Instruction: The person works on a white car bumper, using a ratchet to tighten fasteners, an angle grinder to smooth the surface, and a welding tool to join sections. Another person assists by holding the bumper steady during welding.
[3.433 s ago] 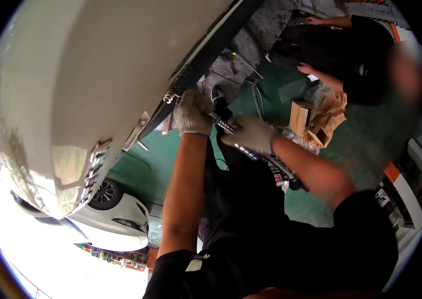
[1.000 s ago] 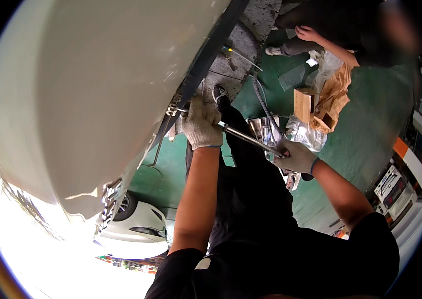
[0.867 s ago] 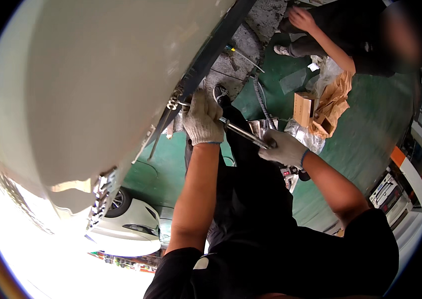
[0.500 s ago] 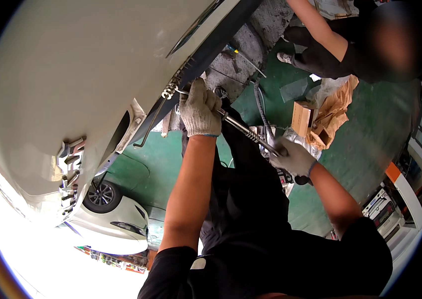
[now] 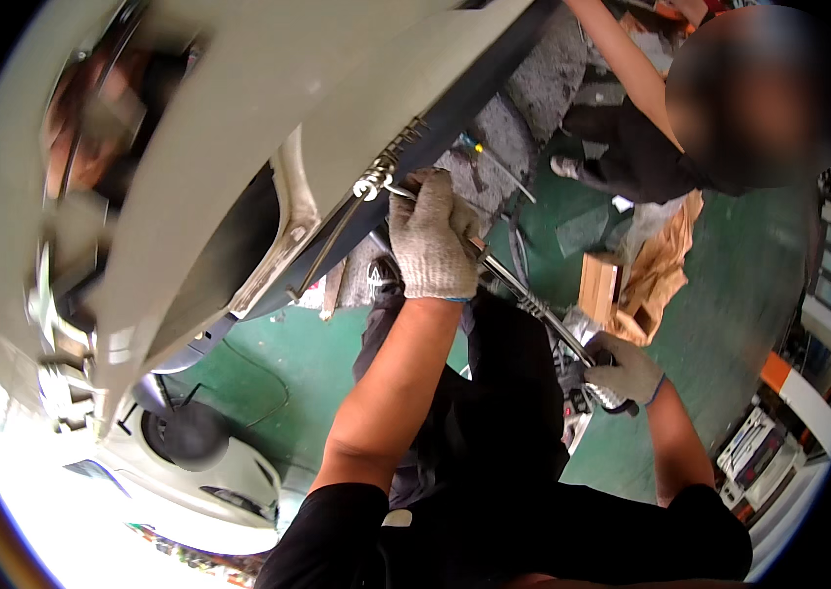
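texts: none legible | labels, brands: none legible | numbers, signs: none legible

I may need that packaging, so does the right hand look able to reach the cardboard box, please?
Probably yes, if the right hand first releases the metal bar: nothing visible blocks its way to the cardboard box, though depth is unclear.

Metal bar (image 5: 533, 301): partly covered by left hand (image 5: 432, 239) and right hand (image 5: 623, 369)
Co-worker (image 5: 643, 152): blurred at head, cut off along one arm, beyond right hand
Car body (image 5: 258, 103): cut off by top edge, left of left hand
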Available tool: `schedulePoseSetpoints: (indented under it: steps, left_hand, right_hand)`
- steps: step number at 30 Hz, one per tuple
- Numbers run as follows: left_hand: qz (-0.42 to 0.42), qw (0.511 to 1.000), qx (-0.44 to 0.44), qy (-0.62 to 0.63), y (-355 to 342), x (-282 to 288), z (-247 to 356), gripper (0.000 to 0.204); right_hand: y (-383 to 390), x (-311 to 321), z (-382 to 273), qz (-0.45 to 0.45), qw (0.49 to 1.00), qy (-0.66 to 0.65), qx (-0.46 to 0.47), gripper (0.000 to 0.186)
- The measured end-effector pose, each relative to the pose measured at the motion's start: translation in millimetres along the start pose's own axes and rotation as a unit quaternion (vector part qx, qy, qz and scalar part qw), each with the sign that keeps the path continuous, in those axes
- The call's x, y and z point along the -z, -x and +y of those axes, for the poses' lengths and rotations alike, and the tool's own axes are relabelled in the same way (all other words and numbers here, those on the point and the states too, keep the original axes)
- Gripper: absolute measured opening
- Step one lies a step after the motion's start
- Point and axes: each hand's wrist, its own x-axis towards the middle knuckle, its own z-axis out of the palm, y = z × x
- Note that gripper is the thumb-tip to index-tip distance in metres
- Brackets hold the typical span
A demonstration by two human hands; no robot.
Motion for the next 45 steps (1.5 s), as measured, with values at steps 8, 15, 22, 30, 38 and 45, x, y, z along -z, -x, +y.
schedulePoseSetpoints:
  steps: [8,15,22,30,38,45]
  left_hand:
    - [-0.026,0.994,-0.105,-0.014,-11.3,9.3,-29.1,0.014]
    - [-0.222,0.939,-0.229,0.130,-27.7,35.1,-51.6,0.018]
    - [-0.363,0.883,-0.073,0.288,1.6,47.1,-115.6,0.033]
    - [-0.313,0.901,-0.095,0.284,9.1,51.3,-124.7,0.028]
    - [-0.272,0.923,-0.083,0.258,10.9,46.3,-121.0,0.028]
    - [-0.268,0.928,-0.114,0.231,11.8,49.6,-125.5,0.030]
  right_hand:
    - [3.7,4.4,11.6,-0.034,0.998,-0.003,0.050,0.059]
    - [-43.7,-37.2,69.9,-0.063,0.962,-0.146,0.221,0.084]
    - [-25.5,-39.0,81.9,-0.092,0.938,-0.237,0.234,0.085]
    - [-32.3,-55.1,104.1,-0.022,0.940,-0.168,0.295,0.076]
    - [-41.7,-49.4,102.9,-0.014,0.942,-0.143,0.304,0.082]
    - [-56.4,-50.2,112.5,-0.025,0.942,-0.131,0.307,0.085]
